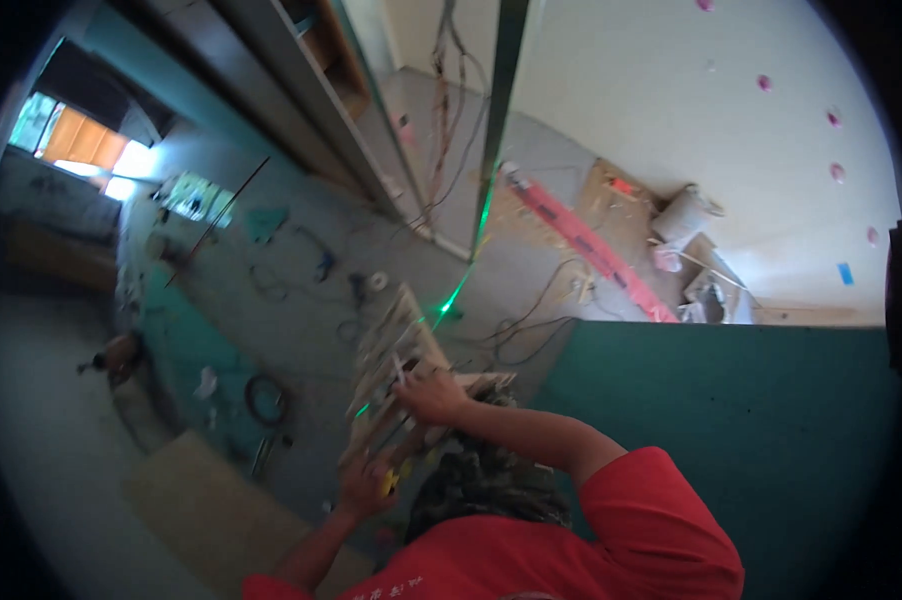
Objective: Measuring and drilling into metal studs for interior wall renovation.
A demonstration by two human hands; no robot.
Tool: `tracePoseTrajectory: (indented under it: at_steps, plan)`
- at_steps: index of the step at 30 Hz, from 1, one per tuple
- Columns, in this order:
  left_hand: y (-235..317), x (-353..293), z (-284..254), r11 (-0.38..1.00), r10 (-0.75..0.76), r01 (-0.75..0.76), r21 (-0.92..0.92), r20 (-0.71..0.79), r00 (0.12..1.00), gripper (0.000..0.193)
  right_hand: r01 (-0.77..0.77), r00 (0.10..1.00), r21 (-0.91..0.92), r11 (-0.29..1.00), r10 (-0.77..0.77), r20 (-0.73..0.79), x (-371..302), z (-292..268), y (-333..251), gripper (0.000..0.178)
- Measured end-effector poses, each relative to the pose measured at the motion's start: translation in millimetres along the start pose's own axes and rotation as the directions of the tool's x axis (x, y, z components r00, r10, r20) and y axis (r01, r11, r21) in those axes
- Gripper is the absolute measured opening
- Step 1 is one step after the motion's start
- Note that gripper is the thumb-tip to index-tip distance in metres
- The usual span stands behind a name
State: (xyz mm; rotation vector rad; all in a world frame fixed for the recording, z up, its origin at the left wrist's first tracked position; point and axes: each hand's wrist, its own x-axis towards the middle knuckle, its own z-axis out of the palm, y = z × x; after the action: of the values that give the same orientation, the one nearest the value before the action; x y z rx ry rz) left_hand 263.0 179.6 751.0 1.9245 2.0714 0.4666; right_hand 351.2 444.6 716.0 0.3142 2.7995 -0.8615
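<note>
My right hand (433, 397) is closed above a wooden stepladder (423, 335), in front of my body. A thin white stick (399, 369) juts out from its fingers. Lower and to the left, my left hand (364, 487) is curled around a small yellow object (388, 484), whose kind I cannot make out. The ladder's pale rails and rungs spread out below both hands, partly covered by them. Bright green laser light (445, 308) shines on the floor just beyond the ladder, with a green streak running up the dark upright post.
A teal panel (711, 410) stands close on my right. Beyond it lie a long pink level-like bar (586, 243), a bucket (687, 215) and loose cables (531, 335). At left are a teal board (196, 340), a coiled ring (266, 398) and a tan board (201, 500).
</note>
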Motion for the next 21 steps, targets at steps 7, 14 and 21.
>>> tracePoseTrajectory:
  at_steps: [7, 14, 21]
  plan:
    - [80.1, 1.4, -89.4, 0.644, -0.703, 0.758, -0.099, 0.315, 0.638, 0.061, -0.047, 0.997, 0.148, 0.988, 0.056, -0.053, 21.4, -12.9, -18.0, 0.021]
    - [97.4, -108.8, -113.5, 0.241, -0.837, 0.784, -0.572, 0.287, 0.467, 0.027, -0.029, 0.997, 0.026, 0.999, 0.031, -0.071, 17.1, 15.6, -13.9, 0.022]
    - [150.4, -43.0, -190.6, -0.338, -0.925, 0.009, -0.941, 0.333, 0.184, 0.036, -0.057, 0.992, 0.170, 0.984, 0.074, -0.098, 21.4, 29.4, 0.3, 0.025]
